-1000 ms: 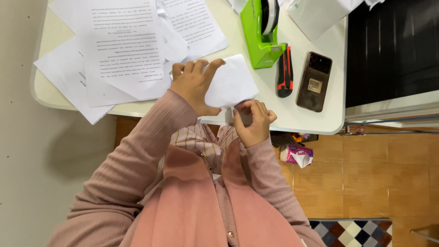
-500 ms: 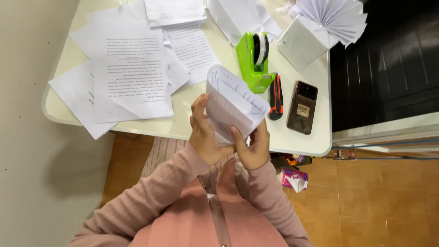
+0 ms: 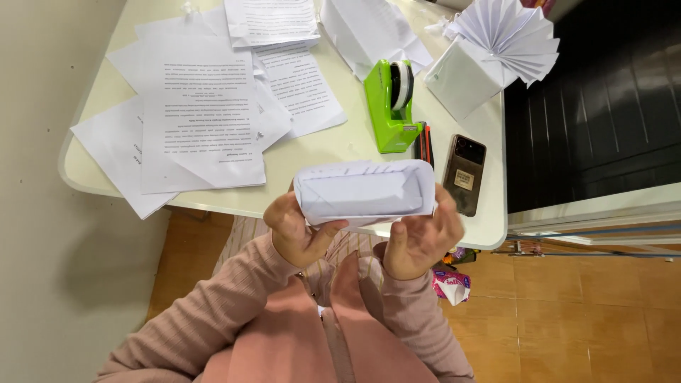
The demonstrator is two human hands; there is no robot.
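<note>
Fingers (image 3: 312, 234) of the left hand (image 3: 294, 230) and right hand (image 3: 418, 237) grasp the ends of a folded paper box (image 3: 363, 191), which half a second ago stood tilted on end. Now it lies level in front of the green tape dispenser (image 3: 391, 106), long axis running left to right, its creased face toward the camera.

Cream table (image 3: 340, 152), pale wall (image 3: 35, 234), orange tiled floor (image 3: 589, 312), black cabinet (image 3: 603, 106)
</note>
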